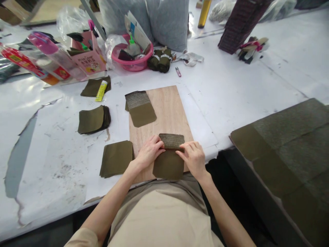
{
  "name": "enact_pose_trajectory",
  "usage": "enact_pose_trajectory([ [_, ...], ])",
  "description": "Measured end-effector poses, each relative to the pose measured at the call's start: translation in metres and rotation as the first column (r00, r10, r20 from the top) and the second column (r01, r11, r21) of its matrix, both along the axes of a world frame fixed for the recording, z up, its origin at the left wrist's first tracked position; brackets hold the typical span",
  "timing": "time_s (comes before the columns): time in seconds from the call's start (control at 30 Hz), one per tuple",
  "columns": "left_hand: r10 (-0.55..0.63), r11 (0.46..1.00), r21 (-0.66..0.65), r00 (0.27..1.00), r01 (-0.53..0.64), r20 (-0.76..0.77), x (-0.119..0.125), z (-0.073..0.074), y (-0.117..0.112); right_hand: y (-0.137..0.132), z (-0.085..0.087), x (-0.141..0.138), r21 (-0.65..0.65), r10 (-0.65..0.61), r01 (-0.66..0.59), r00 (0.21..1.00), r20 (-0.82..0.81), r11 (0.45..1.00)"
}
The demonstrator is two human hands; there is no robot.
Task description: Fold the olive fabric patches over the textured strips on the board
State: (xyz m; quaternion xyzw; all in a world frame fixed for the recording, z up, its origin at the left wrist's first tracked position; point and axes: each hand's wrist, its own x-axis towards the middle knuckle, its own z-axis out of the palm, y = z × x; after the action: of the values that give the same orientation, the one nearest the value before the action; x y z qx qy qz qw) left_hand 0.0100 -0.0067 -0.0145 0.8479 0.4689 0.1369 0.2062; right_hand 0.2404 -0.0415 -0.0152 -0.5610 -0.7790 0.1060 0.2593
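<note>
A wooden board [167,113] lies on the white table in front of me. At its near end lies an olive fabric piece [168,164] with a grey ribbed strip [171,140] along its top. My left hand [149,151] presses its fingers on the left end of that strip. My right hand [192,157] pinches the piece's right edge just under the strip. A second olive piece with a ribbed strip [140,108] lies further up the board, touched by neither hand.
Stacks of olive squares [117,157] [94,119] lie left of the board, and a yellow glue tube [101,91] rests on another. A pink bowl [133,56], a pink box [88,56] and snips [178,71] sit at the back. Large olive sheets [288,144] lie to the right.
</note>
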Motion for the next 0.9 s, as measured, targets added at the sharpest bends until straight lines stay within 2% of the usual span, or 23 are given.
enact_pose_trajectory([
  [0.1, 0.000, 1.000, -0.015, 1.000, 0.000, 0.019, -0.001, -0.001, 0.000, 0.004, -0.001, -0.027, -0.048, 0.117, -0.116, 0.993, 0.017, 0.992],
  [0.2, 0.006, 1.000, -0.008, 1.000, -0.006, 0.027, -0.002, -0.002, 0.000, 0.007, -0.007, -0.042, -0.086, 0.128, -0.124, 0.991, 0.047, 0.989],
  [0.33, 0.024, 1.000, 0.018, 1.000, -0.023, -0.019, -0.006, -0.001, 0.001, 0.007, -0.013, -0.044, -0.086, 0.113, -0.109, 0.992, 0.049, 0.990],
  [0.5, 0.024, 0.999, 0.047, 0.995, -0.020, -0.093, -0.014, 0.005, 0.003, 0.006, -0.011, -0.043, -0.072, 0.100, -0.097, 0.994, 0.042, 0.993],
  [0.63, 0.046, 0.999, 0.008, 0.999, -0.046, -0.004, -0.016, 0.005, -0.001, 0.006, -0.011, -0.043, -0.093, 0.097, -0.094, 0.995, 0.025, 0.991],
  [0.8, 0.102, 0.995, -0.020, 0.978, -0.100, 0.185, -0.013, -0.005, -0.009, 0.005, -0.015, -0.043, -0.083, 0.076, -0.077, 0.997, -0.013, 0.994],
  [0.9, 0.126, 0.992, -0.018, 0.963, -0.125, 0.239, -0.013, -0.010, -0.011, 0.005, -0.016, -0.043, -0.060, 0.060, -0.061, 0.998, -0.027, 0.996],
])
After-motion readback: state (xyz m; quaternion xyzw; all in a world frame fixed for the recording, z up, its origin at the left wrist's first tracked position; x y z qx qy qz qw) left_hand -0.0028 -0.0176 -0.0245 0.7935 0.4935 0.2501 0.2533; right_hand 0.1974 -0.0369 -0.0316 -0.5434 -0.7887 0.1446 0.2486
